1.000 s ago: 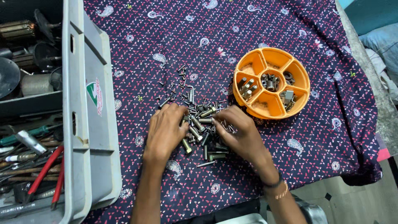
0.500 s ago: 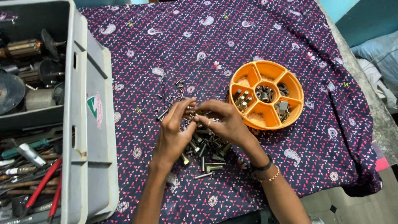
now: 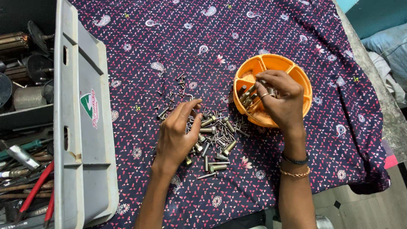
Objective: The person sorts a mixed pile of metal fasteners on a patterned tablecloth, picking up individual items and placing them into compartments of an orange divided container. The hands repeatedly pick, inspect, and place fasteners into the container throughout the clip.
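Resting position, left hand: palm down on the pile of bolts, forearm entering from the near edge and angled slightly right.
Left hand state: fingers loosely curled and spread over the left part of the pile, fingertips touching loose pieces; whether any piece is actually gripped cannot be told.
Right hand: raised over the orange tray, wrist bent, back of the hand toward the camera, forearm running straight in from the near edge.
Right hand state: fingers bunched together, pinching a few small metal pieces above the tray's left compartment.
Wrist detail: dark band and thin gold bracelet on the right wrist.
Pile of bolts: centre of the tabletop, on the patterned cloth, just left of the tray, with thinner pieces scattered toward the far side.
Orange tray: round, divided into compartments, right of centre, partly covered by the right hand.
Grey crate: left edge of the scene, beside tools and dark metal parts.
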